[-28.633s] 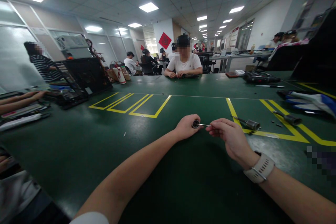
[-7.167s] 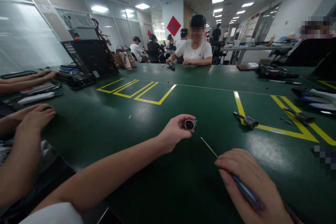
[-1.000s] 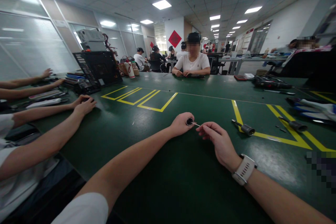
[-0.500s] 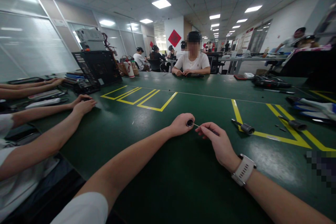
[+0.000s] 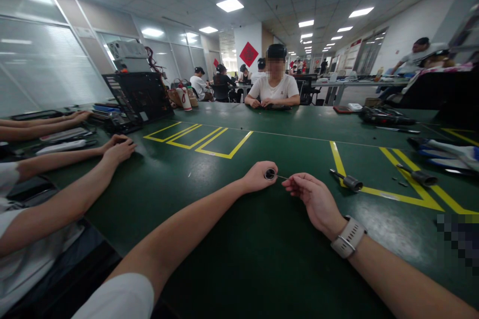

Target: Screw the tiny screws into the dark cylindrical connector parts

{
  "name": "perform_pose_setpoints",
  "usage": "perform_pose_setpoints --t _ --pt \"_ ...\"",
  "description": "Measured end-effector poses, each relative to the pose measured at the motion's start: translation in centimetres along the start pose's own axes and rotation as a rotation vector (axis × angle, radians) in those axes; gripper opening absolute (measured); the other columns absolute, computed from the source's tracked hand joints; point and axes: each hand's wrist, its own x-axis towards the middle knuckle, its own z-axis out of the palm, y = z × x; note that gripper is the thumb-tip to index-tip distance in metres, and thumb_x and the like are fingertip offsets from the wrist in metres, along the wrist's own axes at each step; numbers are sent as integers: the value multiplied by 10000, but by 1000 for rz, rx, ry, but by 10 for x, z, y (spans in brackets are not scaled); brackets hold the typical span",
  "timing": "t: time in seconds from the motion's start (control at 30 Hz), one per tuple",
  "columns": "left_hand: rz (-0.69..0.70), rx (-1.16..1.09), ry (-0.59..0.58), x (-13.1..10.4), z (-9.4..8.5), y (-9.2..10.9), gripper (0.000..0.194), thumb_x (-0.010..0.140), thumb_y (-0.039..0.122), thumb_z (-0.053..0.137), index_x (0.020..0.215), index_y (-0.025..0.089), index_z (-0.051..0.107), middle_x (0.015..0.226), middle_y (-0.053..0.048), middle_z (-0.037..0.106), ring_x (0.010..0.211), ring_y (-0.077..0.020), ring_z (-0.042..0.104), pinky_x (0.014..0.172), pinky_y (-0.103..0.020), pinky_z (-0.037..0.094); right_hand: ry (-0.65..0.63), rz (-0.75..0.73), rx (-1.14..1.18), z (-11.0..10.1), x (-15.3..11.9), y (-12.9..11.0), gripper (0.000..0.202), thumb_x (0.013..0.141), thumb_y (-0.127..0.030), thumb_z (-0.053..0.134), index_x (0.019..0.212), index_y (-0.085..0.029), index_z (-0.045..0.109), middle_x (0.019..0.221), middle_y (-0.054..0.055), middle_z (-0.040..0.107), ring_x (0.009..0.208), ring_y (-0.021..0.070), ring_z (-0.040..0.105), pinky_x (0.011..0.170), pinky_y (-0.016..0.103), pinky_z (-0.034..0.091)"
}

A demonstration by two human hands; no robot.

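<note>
My left hand (image 5: 258, 177) is wrapped round a hole saw (image 5: 269, 174), whose round open end faces me; the rest of it is hidden in the fist. My right hand (image 5: 305, 189), with a pale watch on its wrist, pinches a thin metal rod that looks like a hex key (image 5: 281, 177). The key's far end meets the hole saw by the left fingers; whether it sits in a hole I cannot tell. To the right lie a second hole saw (image 5: 352, 183) with its shank and, farther off, a third hole saw (image 5: 422, 177).
Yellow tape (image 5: 396, 196) marks the green table (image 5: 224, 239). Small dark pieces (image 5: 401, 183) lie between the loose hole saws. Gloves (image 5: 449, 154) and a dark power tool (image 5: 387, 115) are at right. A co-worker's hands (image 5: 119, 148) rest at left; another person (image 5: 275, 87) sits opposite.
My right hand has shifted slightly to the right and turned, with more of the thin key showing. The left hand still grips the hole saw and has hardly moved.
</note>
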Motion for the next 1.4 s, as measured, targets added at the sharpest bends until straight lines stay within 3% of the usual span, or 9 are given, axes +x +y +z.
perform_pose_setpoints --t 1.4 --pt "7 16 -17 0 2 -1 50 733 173 573 708 152 535 700 14 545 654 -104 517 629 -214 409 2 13 14 1 -1 1 156 656 -344 717 694 -199 669 744 36 700 709 174 582 682 322 406"
